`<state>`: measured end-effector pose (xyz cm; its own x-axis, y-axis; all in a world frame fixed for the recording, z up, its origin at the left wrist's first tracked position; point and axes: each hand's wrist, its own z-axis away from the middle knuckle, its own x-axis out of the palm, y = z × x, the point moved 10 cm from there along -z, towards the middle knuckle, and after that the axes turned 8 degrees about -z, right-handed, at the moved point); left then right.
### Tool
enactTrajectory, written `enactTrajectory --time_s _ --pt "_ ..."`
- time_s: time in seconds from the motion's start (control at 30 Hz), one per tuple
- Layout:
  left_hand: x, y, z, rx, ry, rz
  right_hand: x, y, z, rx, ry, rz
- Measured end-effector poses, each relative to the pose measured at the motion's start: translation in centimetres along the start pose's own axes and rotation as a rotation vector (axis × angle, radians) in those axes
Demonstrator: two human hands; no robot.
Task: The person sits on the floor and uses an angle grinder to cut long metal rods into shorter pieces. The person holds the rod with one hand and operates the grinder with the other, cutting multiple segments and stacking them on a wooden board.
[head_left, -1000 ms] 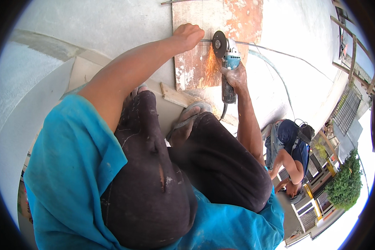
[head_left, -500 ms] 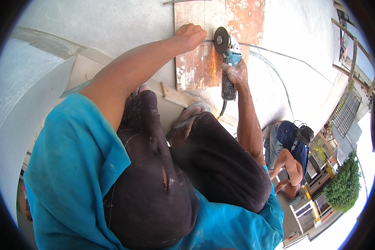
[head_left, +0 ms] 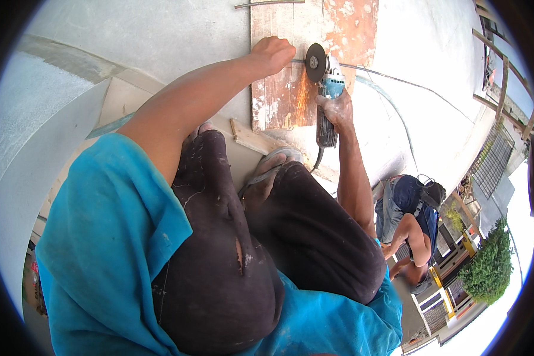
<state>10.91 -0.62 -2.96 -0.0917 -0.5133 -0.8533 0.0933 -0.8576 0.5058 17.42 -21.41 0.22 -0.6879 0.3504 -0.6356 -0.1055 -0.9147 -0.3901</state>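
Observation:
My left hand (head_left: 272,54) is closed on a thin metal rod (head_left: 385,76) lying across a paint-spattered board (head_left: 347,26). My right hand (head_left: 337,111) grips a teal-and-black angle grinder (head_left: 333,83), its dark disc (head_left: 315,62) upright against the rod just right of my left hand. Orange sparks (head_left: 302,98) spray down from the disc over the board. Below are my sandalled feet, one partly hidden, and my dark trousered legs (head_left: 314,231).
A short loose rod (head_left: 269,3) lies above; a wood strip (head_left: 252,135) lies by my feet. A pale hose (head_left: 400,121) runs at right. A crouching co-worker (head_left: 418,237) is at lower right, beside wooden poles (head_left: 501,89), a metal grid (head_left: 492,160) and a tree (head_left: 483,267).
My left hand and the board have shifted slightly right in view. The grinder rose slightly, then dropped back, staying at the rod; the spray of sparks looks narrower. The co-worker has shifted slightly.

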Motion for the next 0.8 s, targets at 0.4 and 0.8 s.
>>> enactTrajectory --time_s 0.4,0.8 --pt "0.3 -0.1 -0.2 -0.038 -0.066 -0.031 0.0 -0.5 -0.1 -0.103 0.023 -0.031" --pt "1.8 0.7 -0.9 -0.086 -0.316 -0.066 -4.6 7.7 8.0 0.164 0.139 -0.269"
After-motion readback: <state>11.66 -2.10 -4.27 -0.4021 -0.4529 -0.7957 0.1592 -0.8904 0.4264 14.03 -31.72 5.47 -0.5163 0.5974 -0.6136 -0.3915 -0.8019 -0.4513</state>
